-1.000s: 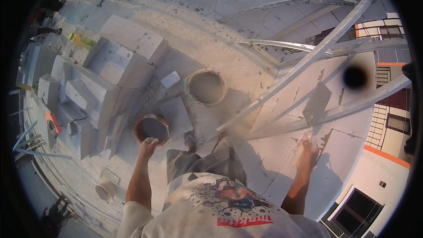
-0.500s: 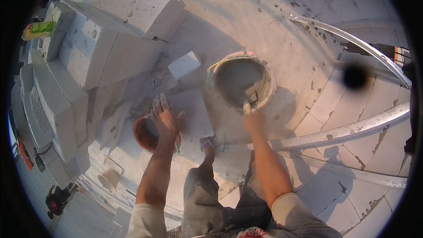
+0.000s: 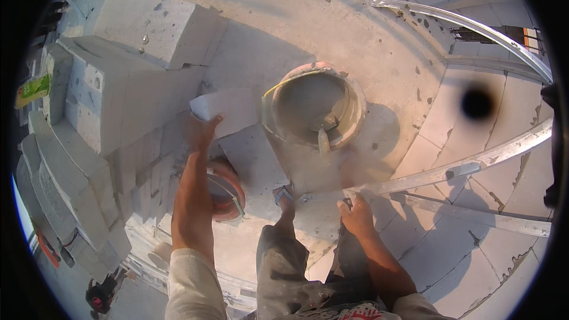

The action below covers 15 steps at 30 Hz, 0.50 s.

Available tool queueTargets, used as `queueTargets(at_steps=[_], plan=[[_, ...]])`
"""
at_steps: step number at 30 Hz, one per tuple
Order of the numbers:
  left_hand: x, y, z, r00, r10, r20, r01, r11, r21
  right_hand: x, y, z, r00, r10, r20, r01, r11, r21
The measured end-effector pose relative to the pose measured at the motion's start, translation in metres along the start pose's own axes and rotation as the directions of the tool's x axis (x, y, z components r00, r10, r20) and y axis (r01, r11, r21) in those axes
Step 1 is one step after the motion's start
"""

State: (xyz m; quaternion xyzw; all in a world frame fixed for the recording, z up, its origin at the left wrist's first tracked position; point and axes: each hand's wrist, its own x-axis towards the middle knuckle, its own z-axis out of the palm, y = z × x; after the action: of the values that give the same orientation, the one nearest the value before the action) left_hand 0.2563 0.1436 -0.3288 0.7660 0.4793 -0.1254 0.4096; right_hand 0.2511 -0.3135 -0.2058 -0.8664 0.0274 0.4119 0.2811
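Note:
My left hand (image 3: 204,130) grips the near left end of a small white block (image 3: 234,109), the thumb showing on it. A round mortar tub (image 3: 360,104) with an orange, smeared rim stands to its right, holding grey mix. Inside it rests a trowel (image 3: 323,141), its pale handle pointing toward me; no hand is on it. Beside my right knee is my right hand (image 3: 358,216), its fingers loosely curled with a gap at the thumb. Nothing shows in it. The metal straightedge (image 3: 409,185) passes just beyond that hand.
Large white blocks (image 3: 136,83) are stacked on the left. A smaller reddish bucket (image 3: 228,201) stands near my left forearm, next to a flat white slab (image 3: 252,157). Another metal bar (image 3: 462,18) curves across the upper right. My sandalled foot (image 3: 284,197) is by the slab.
My left hand has moved onto the small white block and shifted it toward me and leftward. My right hand has let go of the trowel and drawn back toward my knee.

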Motion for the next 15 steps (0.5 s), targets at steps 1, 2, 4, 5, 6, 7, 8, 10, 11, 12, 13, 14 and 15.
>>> queueTargets(at_steps=[1, 2, 4, 5, 6, 7, 8, 10, 11, 12, 13, 14, 15], plan=[[-0.015, -0.001, -0.023, 0.987, -0.144, 0.072, 0.157, 0.962, -0.222, -0.011, -0.006, -0.007, 0.999, 0.025, 0.030, -0.024, 0.999, -0.039], [-0.051, -0.007, -0.052, 0.977, -0.170, 0.127, 0.205, 0.914, -0.350, -0.021, -0.015, -0.014, 1.000, -0.022, 0.021, 0.022, 1.000, -0.008], [-0.128, -0.004, -0.101, 0.945, -0.230, 0.234, 0.324, 0.757, -0.568, -0.043, -0.044, -0.030, 1.000, -0.003, 0.013, 0.004, 1.000, -0.026], [-0.160, 0.004, -0.118, 0.950, -0.133, 0.283, 0.302, 0.625, -0.720, -0.053, -0.063, -0.038, 0.999, -0.050, 0.019, 0.049, 0.997, 0.051], [-0.193, 0.013, -0.134, 0.939, -0.131, 0.318, 0.337, 0.538, -0.773, -0.064, -0.084, -0.046, 0.998, -0.063, 0.030, 0.060, 0.992, 0.109], [-0.223, 0.024, -0.148, 0.936, -0.031, 0.351, 0.331, 0.424, -0.843, -0.076, -0.106, -0.055, 0.996, -0.079, 0.036, 0.072, 0.983, 0.167], [-0.247, 0.039, -0.158, 0.936, 0.034, 0.349, 0.318, 0.340, -0.885, -0.083, -0.131, -0.065, 0.992, -0.019, 0.121, -0.019, 0.952, 0.306], [-0.296, 0.066, -0.179, 0.920, 0.072, 0.384, 0.344, 0.320, -0.883, -0.114, -0.173, -0.085, 0.986, 0.041, 0.162, -0.108, 0.897, 0.429], [-0.315, 0.083, -0.185, 0.915, 0.013, 0.403, 0.377, 0.333, -0.864, -0.126, -0.192, -0.097, 0.995, 0.041, 0.087, -0.075, 0.898, 0.434], [-0.336, 0.100, -0.191, 0.881, 0.158, 0.445, 0.391, 0.285, -0.875, -0.147, -0.205, -0.109, 0.999, 0.041, 0.005, -0.039, 0.899, 0.436], [-0.353, 0.118, -0.199, 0.786, 0.322, 0.528, 0.462, 0.263, -0.847, -0.169, -0.216, -0.123, 0.998, -0.045, 0.052, 0.008, 0.831, 0.556], [-0.367, 0.139, -0.204, 0.789, 0.353, 0.503, 0.396, 0.335, -0.855, -0.189, -0.224, -0.138, 0.986, -0.151, 0.070, 0.068, 0.746, 0.662], [-0.384, 0.159, -0.207, 0.774, 0.419, 0.475, 0.324, 0.383, -0.865, -0.211, -0.228, -0.154, 0.955, -0.288, 0.068, 0.136, 0.632, 0.763]])
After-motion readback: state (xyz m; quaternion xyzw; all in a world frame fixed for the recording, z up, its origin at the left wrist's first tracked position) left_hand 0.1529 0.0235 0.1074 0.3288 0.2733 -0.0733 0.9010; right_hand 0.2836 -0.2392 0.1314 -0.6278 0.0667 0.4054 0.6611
